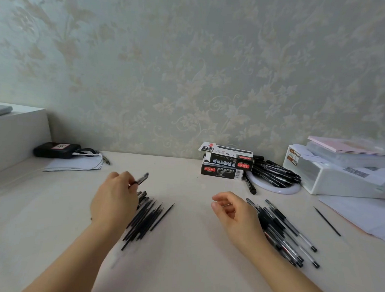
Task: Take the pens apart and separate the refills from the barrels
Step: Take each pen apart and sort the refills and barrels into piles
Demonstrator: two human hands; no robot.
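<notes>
My left hand [114, 197] pinches a short dark pen part [142, 178], blurred, just above a pile of thin black refills [146, 219] lying left of centre on the table. My right hand [230, 211] hovers with loosely curled fingers and holds nothing, beside a pile of clear pen barrels [287, 233] on the right. One single refill [327, 221] lies apart further right. A heap of black capped pens [275, 172] rests on a white ring at the back.
Two stacked black pen boxes [226, 164] stand at the back centre. A white plastic box with papers [341, 173] fills the back right. A black device with cable [57, 150] and paper lie back left, next to a white raised ledge [16, 132].
</notes>
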